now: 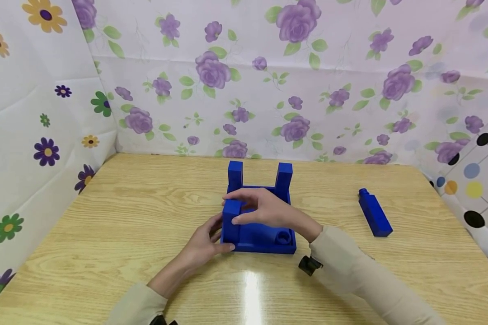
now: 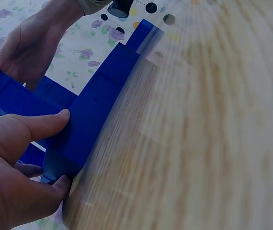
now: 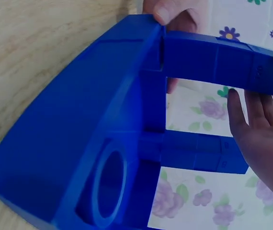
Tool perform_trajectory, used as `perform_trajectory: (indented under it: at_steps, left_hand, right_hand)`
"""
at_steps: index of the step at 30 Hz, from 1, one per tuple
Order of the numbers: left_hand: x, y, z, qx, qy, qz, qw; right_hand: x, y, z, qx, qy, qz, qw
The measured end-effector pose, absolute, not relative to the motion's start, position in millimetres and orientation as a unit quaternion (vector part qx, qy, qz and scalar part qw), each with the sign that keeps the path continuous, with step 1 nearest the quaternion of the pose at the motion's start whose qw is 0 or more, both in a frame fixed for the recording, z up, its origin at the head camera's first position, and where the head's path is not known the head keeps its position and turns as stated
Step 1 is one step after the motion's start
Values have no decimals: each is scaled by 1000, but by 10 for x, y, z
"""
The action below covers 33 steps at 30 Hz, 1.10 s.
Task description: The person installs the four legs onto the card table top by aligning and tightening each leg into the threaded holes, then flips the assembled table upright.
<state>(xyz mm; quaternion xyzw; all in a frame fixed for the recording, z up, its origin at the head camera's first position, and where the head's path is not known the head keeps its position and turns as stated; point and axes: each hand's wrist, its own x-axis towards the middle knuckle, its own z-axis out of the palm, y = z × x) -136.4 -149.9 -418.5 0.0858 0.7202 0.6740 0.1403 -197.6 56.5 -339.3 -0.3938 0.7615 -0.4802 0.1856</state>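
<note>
A square blue base [image 1: 264,248] with a raised rim lies on the wooden table, three square blue legs standing up from its corners. My right hand [image 1: 268,208] holds the top of the front left leg [image 1: 230,229] between thumb and fingers. Low at that same corner, my left hand [image 1: 203,243] grips the base, thumb on the front rim. The back left leg [image 1: 235,174] and back right leg [image 1: 283,179] stand untouched. At the front right corner a round socket [image 1: 283,237] shows without a leg, its ring clear in the right wrist view.
A loose blue leg [image 1: 375,215] with a narrow threaded-looking end lies to the right on the wooden table [image 1: 146,194]. Flower-patterned cloth [image 1: 166,113] hangs behind the table, and more patterned cloth covers the left and right sides.
</note>
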Motion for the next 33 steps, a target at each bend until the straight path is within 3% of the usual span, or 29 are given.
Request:
perform_trajectory:
  at_steps: [14,20,28,30,33]
  left_hand:
    - [-1359,-1500,-4165,77,722,673,139]
    - [-1352,-1487,-4158,68,726,671,135]
    - [-1353,-1484,-4159,69,728,670,131]
    - [-1354,-1486,-4161,70,729,669,129]
    - [-1358,-1486,-4162,73,728,669,129]
  right_hand:
    - [-1754,392,-3449,-382,829,-408,-29]
    - [-1710,325,-3466,-377,839,-385,-82]
    - [-1680,295,-3479,-371,839,-381,-112]
    - [-1677,300,-3468,-366,843,-384,-91]
    - [-1679,340,-3436,-348,851,-394,-13]
